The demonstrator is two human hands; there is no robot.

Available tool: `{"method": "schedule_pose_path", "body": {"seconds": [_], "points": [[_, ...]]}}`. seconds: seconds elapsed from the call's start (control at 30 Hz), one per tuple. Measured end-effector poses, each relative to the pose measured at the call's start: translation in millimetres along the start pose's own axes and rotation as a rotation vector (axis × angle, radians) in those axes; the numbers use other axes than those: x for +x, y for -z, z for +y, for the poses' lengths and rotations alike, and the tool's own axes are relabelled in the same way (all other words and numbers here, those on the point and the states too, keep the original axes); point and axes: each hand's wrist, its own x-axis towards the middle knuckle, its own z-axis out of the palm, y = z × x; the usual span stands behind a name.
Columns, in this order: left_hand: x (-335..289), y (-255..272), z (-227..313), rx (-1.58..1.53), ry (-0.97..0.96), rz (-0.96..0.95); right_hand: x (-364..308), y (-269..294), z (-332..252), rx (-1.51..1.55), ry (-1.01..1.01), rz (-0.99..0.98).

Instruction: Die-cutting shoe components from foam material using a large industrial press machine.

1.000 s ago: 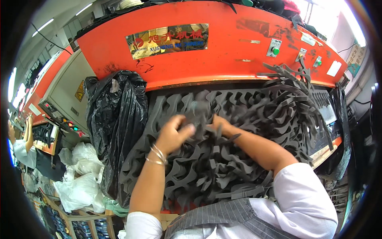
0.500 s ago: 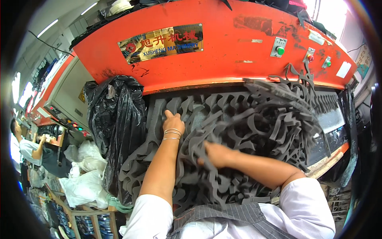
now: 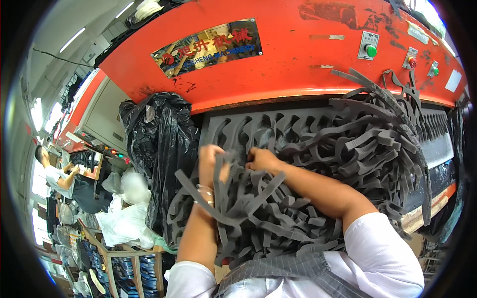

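Note:
Dark grey foam strips, wavy and cut, lie in a thick tangle (image 3: 278,213) in front of me. Behind them a foam sheet (image 3: 233,117) with rows of curved cut-outs lies on the machine bed. My left hand (image 3: 214,161), with bangles at its wrist, is closed on a foam strip (image 3: 217,174); motion smears it a little. Loose strips hang across that forearm. To its right, my right hand (image 3: 263,160) has its fingers curled together at the near part of the cut foam. What lies between those fingers is hidden.
A red machine (image 3: 288,59) with green and red buttons spans the back. A black plastic bag (image 3: 161,149) hangs at the left, near white bags (image 3: 126,218) and a wooden rack (image 3: 134,256). More foam scraps (image 3: 382,159) pile up at the right. Another person (image 3: 62,176) works far left.
My left hand has come nearer and now lifts a foam strip. My right hand has moved farther from me, up to the cut sheet. Strips now lie over my left forearm; the view has shifted slightly.

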Motion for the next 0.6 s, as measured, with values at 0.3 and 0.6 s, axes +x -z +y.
{"method": "schedule_pose_path", "body": {"seconds": [0.3,0.6], "points": [[35.8,-12.1,-92.4,0.406,0.603,-0.398,-29.9,-11.4,-46.3,-0.384,0.257,-0.169],[7.0,3.5,-125.0,0.18,0.546,-0.349,24.7,-57.9,-37.3,-0.346,-0.129,0.221]]}}
